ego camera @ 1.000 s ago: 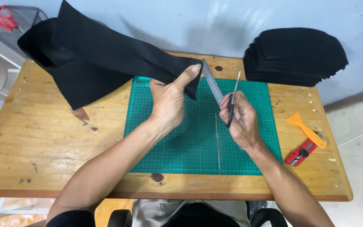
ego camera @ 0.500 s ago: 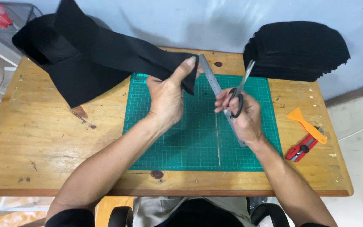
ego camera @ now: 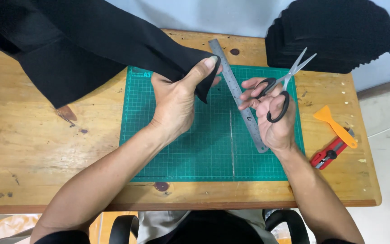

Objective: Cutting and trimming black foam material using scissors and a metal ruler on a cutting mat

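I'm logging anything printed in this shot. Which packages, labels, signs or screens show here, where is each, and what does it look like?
No packages, signs or screens show.
Cutting mat: centre of the wooden table, green rectangle with a pale grid and a small pale printed mark at its top left corner.
Ruler: lies slanted across the mat between the hands, long grey metal strip with fine scale marks.

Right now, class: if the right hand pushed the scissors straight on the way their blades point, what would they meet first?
The right hand aims the scissors, blades slightly open, up and to the right. First in that line looks to be the stack of black cloth pieces at the table's far corner, though depth is unclear.
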